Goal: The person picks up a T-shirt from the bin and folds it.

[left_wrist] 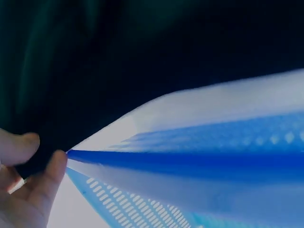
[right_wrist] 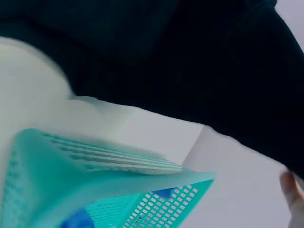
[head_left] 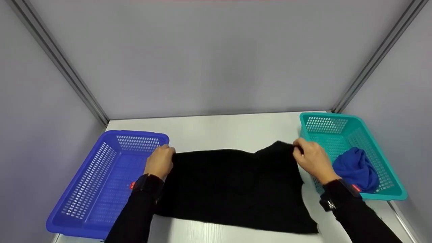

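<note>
A piece of black cloth (head_left: 233,189), perhaps a garment, spreads between the two hands above the white table. My left hand (head_left: 160,161) pinches its upper left corner beside the blue basket. At the upper right, my right hand (head_left: 312,160) grips the other corner, where the cloth's edge rises to a small peak. In the left wrist view, the thumb and fingers (left_wrist: 50,178) are at the dark cloth's edge. The right wrist view catches only fingertips (right_wrist: 289,190) at the right border, by the cloth's edge; the rest of that hand is out of frame.
The blue basket (head_left: 108,135) stands at the left with a small red tag (head_left: 132,185) in it. On the right, a teal basket (head_left: 381,148) holds a crumpled blue cloth (head_left: 356,168). Grey panels (head_left: 222,60) enclose the white table (head_left: 209,131) behind and at both sides.
</note>
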Available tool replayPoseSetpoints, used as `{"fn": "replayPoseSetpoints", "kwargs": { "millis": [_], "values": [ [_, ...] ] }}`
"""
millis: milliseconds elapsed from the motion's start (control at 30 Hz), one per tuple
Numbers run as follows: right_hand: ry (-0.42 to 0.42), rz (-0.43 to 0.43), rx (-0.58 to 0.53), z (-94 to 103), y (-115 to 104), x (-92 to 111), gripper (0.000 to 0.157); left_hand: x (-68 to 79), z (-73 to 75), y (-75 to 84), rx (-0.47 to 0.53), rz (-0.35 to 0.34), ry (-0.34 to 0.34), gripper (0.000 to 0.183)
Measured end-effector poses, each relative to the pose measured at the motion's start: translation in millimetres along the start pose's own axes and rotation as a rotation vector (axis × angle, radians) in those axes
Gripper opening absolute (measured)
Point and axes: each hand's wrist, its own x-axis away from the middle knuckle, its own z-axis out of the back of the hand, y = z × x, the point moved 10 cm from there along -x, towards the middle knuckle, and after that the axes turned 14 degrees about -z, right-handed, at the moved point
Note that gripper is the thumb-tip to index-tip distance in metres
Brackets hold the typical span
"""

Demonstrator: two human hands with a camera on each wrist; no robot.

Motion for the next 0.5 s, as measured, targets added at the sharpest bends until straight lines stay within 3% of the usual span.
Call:
{"fn": "replayPoseSetpoints", "kwargs": {
  "millis": [167,300,400,500],
  "values": [
    [-0.152,0.084,-0.094,-0.6,9,36,0.017,3.7,-5.1,24.7,-0.180,-0.240,0.018,0.011],
    [-0.305,0.186,-0.130,-4.2,13,65,0.022,16.7,-15.2,39.8,-0.322,-0.428,0.027,0.010],
    [-0.447,0.235,-0.142,-13.8,15,87,0.022,28.0,-24.0,44.1,-0.413,-0.504,0.026,0.014],
    [-0.584,0.258,-0.174,-27.1,17,106,0.023,36.4,-33.8,44.8,-0.511,-0.531,0.003,0.019]
  ]
}}
